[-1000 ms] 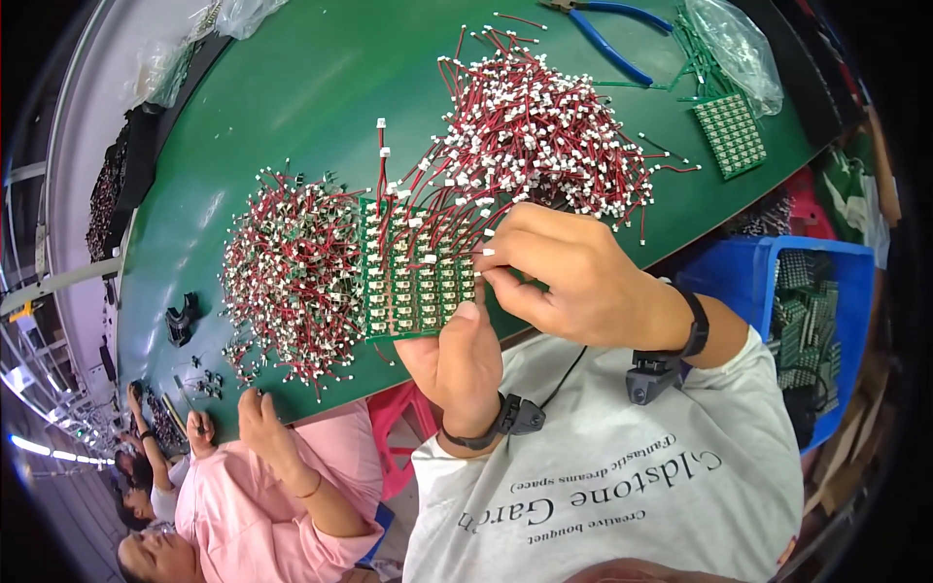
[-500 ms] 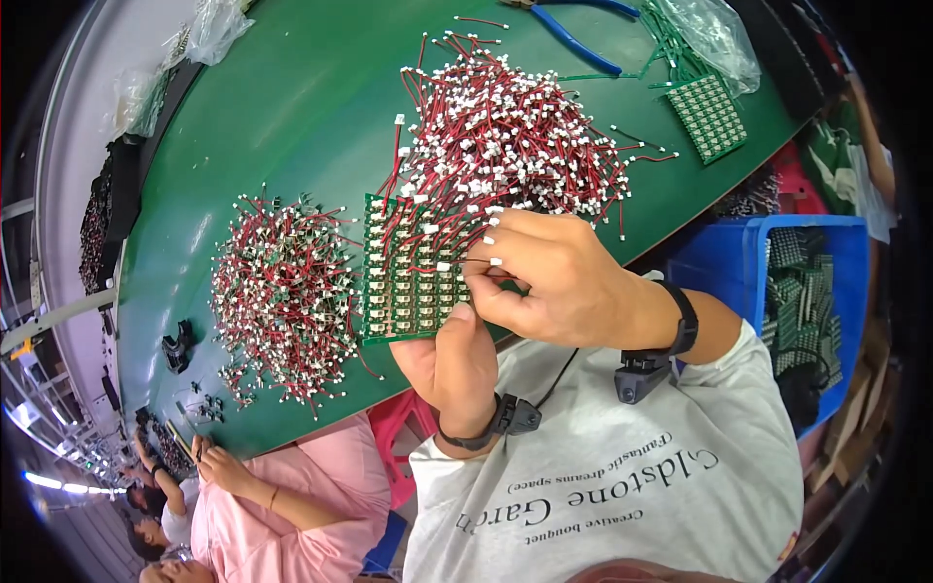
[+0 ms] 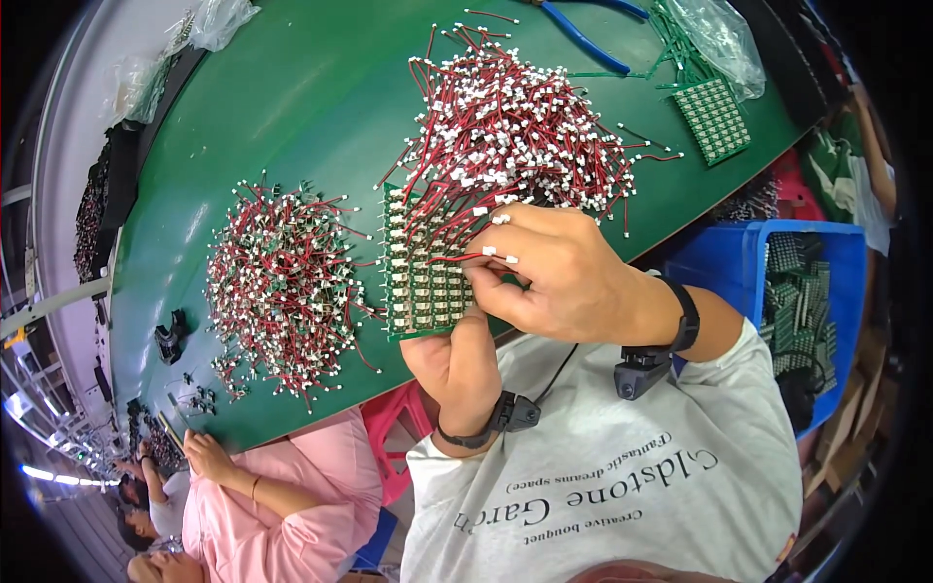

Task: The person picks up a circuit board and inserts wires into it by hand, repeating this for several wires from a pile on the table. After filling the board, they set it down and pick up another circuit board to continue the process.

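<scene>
My left hand (image 3: 455, 367) grips the lower edge of a green circuit board panel (image 3: 420, 309) lined with rows of small white connectors. Red and black wires cover the panel's upper part. Over its right side, the fingers of my right hand (image 3: 564, 272) are pinched on a short red-and-black cable (image 3: 447, 257) with white plugs. One end of this cable reaches left across the rows; my fingertips hide part of it. Just beyond the panel lies a large heap of similar cables (image 3: 530, 126). A second heap of wired pieces (image 3: 282, 291) lies to its left.
Blue-handled pliers (image 3: 588, 41), another panel (image 3: 712, 119), green strips and a plastic bag (image 3: 719, 44) lie at the far right of the green table (image 3: 243, 107). A blue bin (image 3: 846, 282) of boards stands right. A co-worker in pink (image 3: 292, 476) sits at left.
The panel has shifted slightly right and turned a little in my left hand, whose thumb sits more beneath my right fingers. The pinched cable now stretches further left over the panel.
</scene>
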Demonstrator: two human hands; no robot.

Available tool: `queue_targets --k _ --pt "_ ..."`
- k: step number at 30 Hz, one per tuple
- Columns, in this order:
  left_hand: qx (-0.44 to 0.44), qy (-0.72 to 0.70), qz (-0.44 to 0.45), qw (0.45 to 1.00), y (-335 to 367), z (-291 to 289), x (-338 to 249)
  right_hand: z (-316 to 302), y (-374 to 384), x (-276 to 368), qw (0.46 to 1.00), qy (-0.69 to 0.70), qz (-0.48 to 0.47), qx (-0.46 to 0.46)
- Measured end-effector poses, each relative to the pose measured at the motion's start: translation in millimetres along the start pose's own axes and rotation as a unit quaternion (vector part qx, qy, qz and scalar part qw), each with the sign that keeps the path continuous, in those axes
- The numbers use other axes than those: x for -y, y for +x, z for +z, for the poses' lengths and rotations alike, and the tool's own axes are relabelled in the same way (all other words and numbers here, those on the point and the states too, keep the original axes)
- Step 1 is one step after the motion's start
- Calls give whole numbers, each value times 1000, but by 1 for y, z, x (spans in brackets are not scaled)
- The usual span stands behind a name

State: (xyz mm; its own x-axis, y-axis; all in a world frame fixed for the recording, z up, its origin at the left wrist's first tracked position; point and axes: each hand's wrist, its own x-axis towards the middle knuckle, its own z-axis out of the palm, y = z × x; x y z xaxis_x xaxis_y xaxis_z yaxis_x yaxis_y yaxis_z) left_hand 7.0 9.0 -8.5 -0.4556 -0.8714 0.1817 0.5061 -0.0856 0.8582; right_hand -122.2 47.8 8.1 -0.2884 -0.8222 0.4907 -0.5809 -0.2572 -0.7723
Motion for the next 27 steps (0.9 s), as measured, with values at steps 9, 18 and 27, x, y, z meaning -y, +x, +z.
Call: queue_targets --k 9,18,27 --pt "-18 108 -19 994 -7 0 1 0 -3 1 992 -98 -73 27" --pt "-37 160 -83 983 -15 5 1 2 -13 -3 991 -107 -74 -11" --pt "-87 -30 -20 996 6 -12 4 -111 -24 -66 949 -258 145 -111"
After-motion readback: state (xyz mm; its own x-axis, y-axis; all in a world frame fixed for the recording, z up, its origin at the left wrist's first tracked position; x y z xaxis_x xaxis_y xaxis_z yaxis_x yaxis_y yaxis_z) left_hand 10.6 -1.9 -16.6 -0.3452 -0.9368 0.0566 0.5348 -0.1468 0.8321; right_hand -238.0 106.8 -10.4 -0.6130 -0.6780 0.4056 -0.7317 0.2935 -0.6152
